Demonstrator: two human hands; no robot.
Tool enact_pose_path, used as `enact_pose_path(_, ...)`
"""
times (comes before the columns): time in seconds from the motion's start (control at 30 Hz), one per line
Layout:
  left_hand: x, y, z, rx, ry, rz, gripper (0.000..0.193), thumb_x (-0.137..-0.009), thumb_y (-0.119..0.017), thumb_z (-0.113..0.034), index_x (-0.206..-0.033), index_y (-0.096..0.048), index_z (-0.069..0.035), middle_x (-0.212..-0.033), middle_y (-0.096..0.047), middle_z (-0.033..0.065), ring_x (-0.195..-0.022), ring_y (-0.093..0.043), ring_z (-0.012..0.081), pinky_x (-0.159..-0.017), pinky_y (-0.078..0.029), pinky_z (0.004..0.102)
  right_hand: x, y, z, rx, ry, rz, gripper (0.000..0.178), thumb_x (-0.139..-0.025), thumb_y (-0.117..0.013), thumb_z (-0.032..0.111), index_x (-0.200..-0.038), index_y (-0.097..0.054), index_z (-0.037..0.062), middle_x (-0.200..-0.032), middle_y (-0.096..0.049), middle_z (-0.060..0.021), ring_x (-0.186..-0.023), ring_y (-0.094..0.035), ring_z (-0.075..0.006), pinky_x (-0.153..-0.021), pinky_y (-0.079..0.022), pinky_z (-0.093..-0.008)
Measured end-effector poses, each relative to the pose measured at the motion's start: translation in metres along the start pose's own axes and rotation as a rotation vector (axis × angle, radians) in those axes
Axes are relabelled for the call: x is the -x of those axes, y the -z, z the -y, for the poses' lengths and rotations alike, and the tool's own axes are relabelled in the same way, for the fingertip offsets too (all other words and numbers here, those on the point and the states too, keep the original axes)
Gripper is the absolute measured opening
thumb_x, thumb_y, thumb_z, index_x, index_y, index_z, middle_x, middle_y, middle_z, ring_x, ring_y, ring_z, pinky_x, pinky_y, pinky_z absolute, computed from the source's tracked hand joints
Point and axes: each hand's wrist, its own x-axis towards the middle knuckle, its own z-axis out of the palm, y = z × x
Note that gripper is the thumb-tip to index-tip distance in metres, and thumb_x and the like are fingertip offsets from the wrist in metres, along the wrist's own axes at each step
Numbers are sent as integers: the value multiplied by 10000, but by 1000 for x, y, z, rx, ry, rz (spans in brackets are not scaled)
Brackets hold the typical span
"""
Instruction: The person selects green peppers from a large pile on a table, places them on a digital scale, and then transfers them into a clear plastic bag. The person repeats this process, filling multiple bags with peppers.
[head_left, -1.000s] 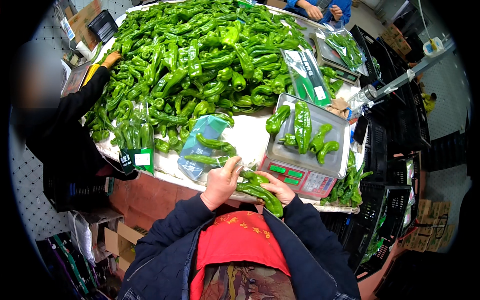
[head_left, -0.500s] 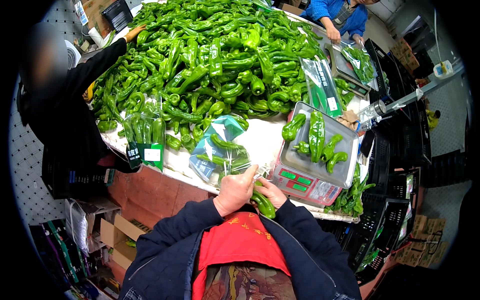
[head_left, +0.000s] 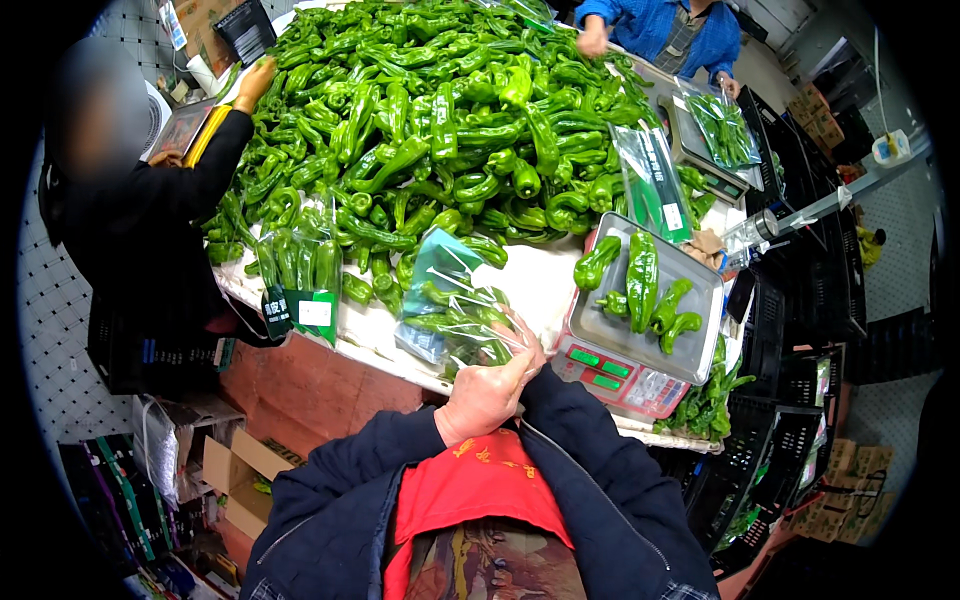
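Observation:
At the table's front edge, a clear plastic bag (head_left: 437, 275) with a blue-green panel lies with several green peppers (head_left: 465, 322) inside. My left hand (head_left: 485, 398) is closed on the near edge of this bag. Close beside it, my right hand (head_left: 527, 343) is at the bag's mouth, its fingers stretched out along the plastic and partly hidden by my left hand. To the right stands a red-and-white scale (head_left: 620, 385). Several loose peppers (head_left: 642, 280) lie on its grey tray.
A large heap of green peppers (head_left: 430, 130) covers the table. Filled bags stand left (head_left: 300, 265) and lie beyond the scale (head_left: 655, 185). One person (head_left: 130, 200) works at the left, another (head_left: 665, 35) behind a second scale. Black crates (head_left: 740, 480) stand at the right.
My right hand has moved up and forward to the bag's mouth, and the pepper it held no longer shows in it. The left person's hand has drawn back from the heap.

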Motion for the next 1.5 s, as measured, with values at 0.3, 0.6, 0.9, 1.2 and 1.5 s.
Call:
enact_pose_path(0.3,3,2,8,38,74,-47,361,-849,-662,-36,-1210,-643,-39,-744,-670,184,-666,-679,334,-587,-533,403,-2,-15,6,-65,-210,245,569,-990,-522,89,-1517,-307,105,-1387,-492,-115,-1249,-507,-230,-1066,-428,-357)
enact_pose_path(0.6,7,-5,16,101,87,23,372,-849,-606,2,-1215,-651,-45,-870,-687,226,-742,-687,380,-645,-541,420,-8,10,-9,869,199,693,605,-849,-647,143,-1414,-461,38,-1327,-576,-149,-1225,-533,-233,-1064,-411,-364)
enact_pose_path(0.9,-14,-3,28,281,158,-61,246,-923,-560,7,-1148,-658,35,-911,-716,205,-732,-677,235,-671,-516,332,-25,13,-56,1326,320,547,251,-831,-676,209,-1011,-663,35,-935,-697,-191,-895,-668,-314,-818,-507,-406)
enact_pose_path(1.2,-5,-16,65,662,455,-39,140,-989,-526,-105,-876,-447,-75,-709,-450,-3,-614,-438,82,-526,-372,260,71,15,6,1400,227,218,500,-834,-657,316,-1271,-606,80,-1062,-669,-260,-986,-633,-441,-874,-497,-494)
enact_pose_path(1.5,-13,-3,47,1276,786,-66,252,-1044,-496,-259,-830,-383,-187,-578,-333,-50,-428,-284,73,-386,-242,249,65,37,-16,1232,319,-58,827,-878,-659,280,-1561,-205,170,-1040,-676,-218,-793,-679,-336,-717,-535,-427)
